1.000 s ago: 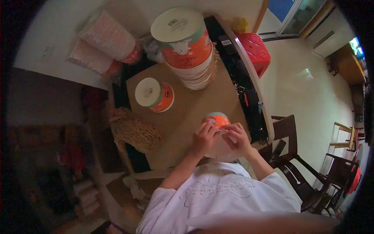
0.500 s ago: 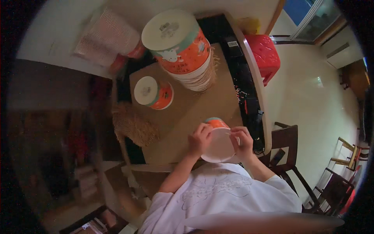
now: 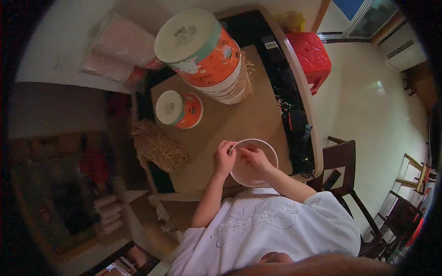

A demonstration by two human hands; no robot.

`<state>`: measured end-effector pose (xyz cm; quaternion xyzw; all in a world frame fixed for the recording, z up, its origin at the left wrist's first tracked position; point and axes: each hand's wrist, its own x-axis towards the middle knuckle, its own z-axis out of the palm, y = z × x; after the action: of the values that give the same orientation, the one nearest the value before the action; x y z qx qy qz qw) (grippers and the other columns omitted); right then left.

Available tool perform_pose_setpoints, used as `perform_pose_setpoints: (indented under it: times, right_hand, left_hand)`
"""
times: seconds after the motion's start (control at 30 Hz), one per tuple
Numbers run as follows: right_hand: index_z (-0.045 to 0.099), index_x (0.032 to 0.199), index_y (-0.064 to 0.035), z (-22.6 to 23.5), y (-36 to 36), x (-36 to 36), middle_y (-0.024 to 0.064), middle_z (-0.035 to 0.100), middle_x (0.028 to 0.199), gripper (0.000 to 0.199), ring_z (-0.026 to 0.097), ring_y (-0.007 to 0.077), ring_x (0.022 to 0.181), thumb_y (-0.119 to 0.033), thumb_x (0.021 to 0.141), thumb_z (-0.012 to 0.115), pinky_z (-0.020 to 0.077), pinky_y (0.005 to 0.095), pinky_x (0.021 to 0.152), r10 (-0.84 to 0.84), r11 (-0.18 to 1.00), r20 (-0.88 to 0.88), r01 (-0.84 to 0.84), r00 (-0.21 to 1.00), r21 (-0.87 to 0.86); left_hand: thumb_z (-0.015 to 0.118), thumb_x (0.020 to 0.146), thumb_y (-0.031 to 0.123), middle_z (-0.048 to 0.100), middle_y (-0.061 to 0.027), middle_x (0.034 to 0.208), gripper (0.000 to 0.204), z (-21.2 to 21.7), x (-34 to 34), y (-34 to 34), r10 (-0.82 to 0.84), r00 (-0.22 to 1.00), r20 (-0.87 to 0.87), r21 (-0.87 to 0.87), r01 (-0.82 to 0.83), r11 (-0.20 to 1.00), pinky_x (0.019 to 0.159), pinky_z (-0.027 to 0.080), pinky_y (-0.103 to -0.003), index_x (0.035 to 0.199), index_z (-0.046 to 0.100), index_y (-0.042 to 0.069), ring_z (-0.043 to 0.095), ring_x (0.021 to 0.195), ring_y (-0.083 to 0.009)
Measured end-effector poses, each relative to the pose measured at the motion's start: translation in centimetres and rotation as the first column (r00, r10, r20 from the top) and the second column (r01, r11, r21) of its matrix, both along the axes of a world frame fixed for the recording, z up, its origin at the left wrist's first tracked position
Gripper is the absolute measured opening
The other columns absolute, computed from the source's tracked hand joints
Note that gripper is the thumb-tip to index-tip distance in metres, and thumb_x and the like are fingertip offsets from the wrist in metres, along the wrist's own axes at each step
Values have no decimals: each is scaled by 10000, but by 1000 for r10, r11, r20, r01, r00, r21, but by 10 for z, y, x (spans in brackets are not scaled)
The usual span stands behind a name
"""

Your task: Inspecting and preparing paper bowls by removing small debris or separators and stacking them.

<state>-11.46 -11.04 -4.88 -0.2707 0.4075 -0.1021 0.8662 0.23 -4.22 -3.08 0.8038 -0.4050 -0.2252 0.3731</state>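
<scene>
A white-lined paper bucket [image 3: 270, 156] is tilted against my front at the table's near edge, its open mouth facing up toward me. My left hand [image 3: 224, 158] is closed on the bucket's left rim, thumb toward the inside. Reaching into the mouth, my right hand [image 3: 254, 157] has its fingers pinched together close to the left inner wall. Whatever is between those fingertips is too small to make out. A pile of tan twisted cords [image 3: 161, 146] lies at the table's left edge.
Beyond my hands, a small upside-down orange-and-white bucket [image 3: 190, 110] stands on the brown board [image 3: 225, 126]. Behind it rises a tall nested bucket stack [image 3: 212, 60] with cords hanging at its side. Wrapped stacks [image 3: 122, 43] are at back left, a red stool [image 3: 309, 57] at right.
My right hand has moved left from the bucket's right rim into its mouth. The bucket has turned, hiding its orange outside. My left hand has shifted slightly left.
</scene>
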Motion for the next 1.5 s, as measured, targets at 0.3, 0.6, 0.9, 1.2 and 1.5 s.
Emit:
perform_pose_setpoints:
  times: [0.3,0.6,0.9,1.2,1.5]
  right_hand:
    - [533,1006,-7,1,0,6,74,567,966,213,551,146,864,-120,826,514,450,271,756,-1,999,127,-3,992,34]
    - [532,1029,-20,-18,0,10,67,570,978,226,550,161,901,-128,833,502,448,288,760,118,992,12,-118,993,-47]
    - [536,1011,-30,-14,0,11,57,562,969,217,539,159,911,-154,834,514,448,290,768,114,994,42,-113,993,-7]
    - [553,991,-44,0,-1,13,39,568,933,213,530,132,842,-165,818,535,432,257,711,160,986,-14,-160,987,-50]
    - [572,963,-18,-7,0,15,21,569,828,209,504,103,726,-175,831,536,415,240,606,222,966,-73,-229,972,-117]
  left_hand:
    - [560,727,36,567,-93,820,143,4,-2,4,48,998,49,-40,-46,998,622,466,-342,864,577,72,576,731,-271]
    - [555,743,51,566,-93,804,95,3,-6,6,39,990,138,1,-39,999,584,458,-359,832,525,61,575,704,-271]
    - [568,733,49,552,-87,781,100,0,-4,8,47,990,132,-3,-47,999,558,453,-363,810,506,58,572,659,-265]
    - [554,721,9,566,-91,856,258,-4,-2,15,52,995,88,-11,-51,999,628,476,-347,967,543,82,577,757,-249]
    - [444,760,-19,557,-100,864,332,-9,31,27,-223,962,-159,-145,200,969,677,457,-291,1062,558,57,566,783,-229]
